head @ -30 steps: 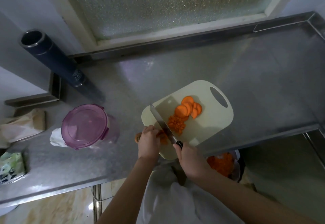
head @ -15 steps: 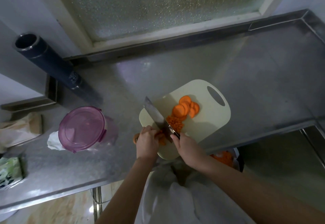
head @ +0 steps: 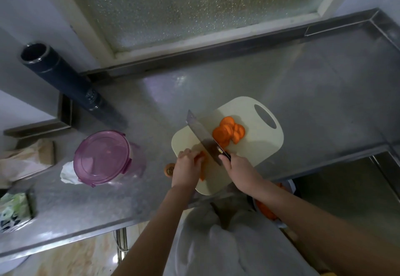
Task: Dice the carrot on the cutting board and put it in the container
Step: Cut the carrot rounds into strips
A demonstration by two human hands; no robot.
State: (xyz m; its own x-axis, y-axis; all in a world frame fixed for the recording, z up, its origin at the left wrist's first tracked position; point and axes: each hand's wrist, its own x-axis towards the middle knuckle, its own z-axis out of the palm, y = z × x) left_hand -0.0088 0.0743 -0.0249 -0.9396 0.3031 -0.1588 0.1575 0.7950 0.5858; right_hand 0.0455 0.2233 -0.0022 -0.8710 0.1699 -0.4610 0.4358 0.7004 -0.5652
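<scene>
Carrot strips are pinned on the cutting board by the left hand, fingers curled, while the right hand grips the knife to dice.

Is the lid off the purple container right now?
No, the purple lid sits on the container, left of the cutting board.

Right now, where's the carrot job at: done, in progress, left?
Done: round slices lie stacked on the cutting board. In hand: the left hand holds a carrot piece down at the board's near edge while the right hand grips the knife, blade angled over it. Left: dicing those slices, then loading the container, which sits closed under its purple lid, left of the board.
</scene>
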